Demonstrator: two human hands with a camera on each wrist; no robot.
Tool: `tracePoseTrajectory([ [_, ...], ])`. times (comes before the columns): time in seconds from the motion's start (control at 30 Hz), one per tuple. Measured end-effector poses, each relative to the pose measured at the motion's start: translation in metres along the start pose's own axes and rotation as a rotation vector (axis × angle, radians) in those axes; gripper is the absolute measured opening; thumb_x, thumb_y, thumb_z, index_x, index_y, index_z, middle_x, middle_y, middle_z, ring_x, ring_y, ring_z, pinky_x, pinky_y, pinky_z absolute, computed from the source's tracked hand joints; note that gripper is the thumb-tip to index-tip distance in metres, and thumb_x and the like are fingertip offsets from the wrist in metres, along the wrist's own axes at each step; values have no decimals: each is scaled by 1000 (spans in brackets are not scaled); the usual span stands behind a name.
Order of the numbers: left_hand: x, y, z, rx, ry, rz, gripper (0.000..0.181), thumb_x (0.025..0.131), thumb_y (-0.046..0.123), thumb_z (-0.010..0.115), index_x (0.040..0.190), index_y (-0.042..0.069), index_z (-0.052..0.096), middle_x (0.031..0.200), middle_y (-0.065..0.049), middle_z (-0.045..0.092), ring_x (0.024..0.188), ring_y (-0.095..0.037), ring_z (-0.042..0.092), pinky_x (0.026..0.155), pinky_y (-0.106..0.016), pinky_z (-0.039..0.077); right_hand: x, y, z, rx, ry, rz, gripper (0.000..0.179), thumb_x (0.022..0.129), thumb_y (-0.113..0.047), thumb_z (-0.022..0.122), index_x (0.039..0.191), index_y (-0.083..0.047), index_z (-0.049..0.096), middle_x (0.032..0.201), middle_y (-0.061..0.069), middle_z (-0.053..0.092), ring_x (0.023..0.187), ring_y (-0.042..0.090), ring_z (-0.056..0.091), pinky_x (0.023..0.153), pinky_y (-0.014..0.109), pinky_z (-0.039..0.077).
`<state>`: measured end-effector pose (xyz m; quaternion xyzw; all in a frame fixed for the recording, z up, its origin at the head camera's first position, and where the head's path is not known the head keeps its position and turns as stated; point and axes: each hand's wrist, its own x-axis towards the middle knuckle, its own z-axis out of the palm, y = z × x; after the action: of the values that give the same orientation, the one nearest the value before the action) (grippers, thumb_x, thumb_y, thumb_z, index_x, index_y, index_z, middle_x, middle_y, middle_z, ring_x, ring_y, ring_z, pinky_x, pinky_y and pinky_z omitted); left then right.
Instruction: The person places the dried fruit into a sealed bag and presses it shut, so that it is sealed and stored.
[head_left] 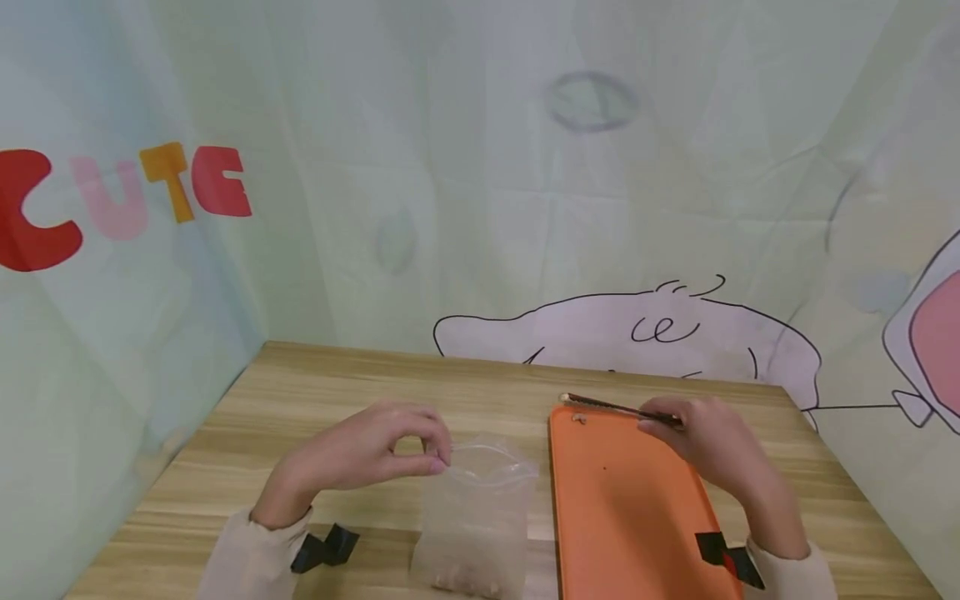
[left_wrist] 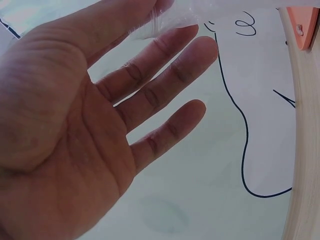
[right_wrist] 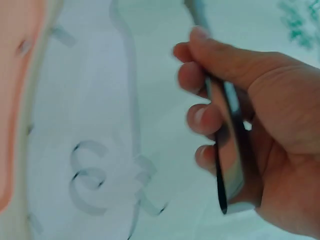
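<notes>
My left hand [head_left: 375,446] pinches the upper left corner of a clear zip bag [head_left: 480,517] between thumb and forefinger. Its other fingers are loosely extended in the left wrist view. The bag has small brownish pieces [head_left: 467,577] at its bottom, their kind unclear. My right hand [head_left: 708,437] grips metal tongs [right_wrist: 232,155] with the fingers curled round the arms, the bent end near the palm. In the head view the tongs reach left over the far edge of an orange tray [head_left: 630,508]. A small pale bit [head_left: 564,398] shows at their tip.
On the tray lie a small brownish piece [head_left: 579,418] near the far left corner and a dark speck [head_left: 604,468]. Both bag and tray are on a wood-grain table [head_left: 360,375]. A printed cloth backdrop [head_left: 450,167] hangs behind and at the sides.
</notes>
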<state>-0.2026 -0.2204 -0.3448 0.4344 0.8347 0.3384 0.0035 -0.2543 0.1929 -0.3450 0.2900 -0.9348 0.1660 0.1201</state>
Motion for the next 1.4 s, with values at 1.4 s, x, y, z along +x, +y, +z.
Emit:
tracePoseTrajectory([
  [1.4, -4, 1, -2, -5, 19, -12, 6, 99, 26, 65, 94, 25, 68, 98, 16, 63, 85, -2, 59, 75, -24, 52, 10, 47, 68, -150, -119, 133, 11, 89, -19, 76, 81, -14, 71, 64, -7, 54, 57, 9, 43, 51, 29, 36],
])
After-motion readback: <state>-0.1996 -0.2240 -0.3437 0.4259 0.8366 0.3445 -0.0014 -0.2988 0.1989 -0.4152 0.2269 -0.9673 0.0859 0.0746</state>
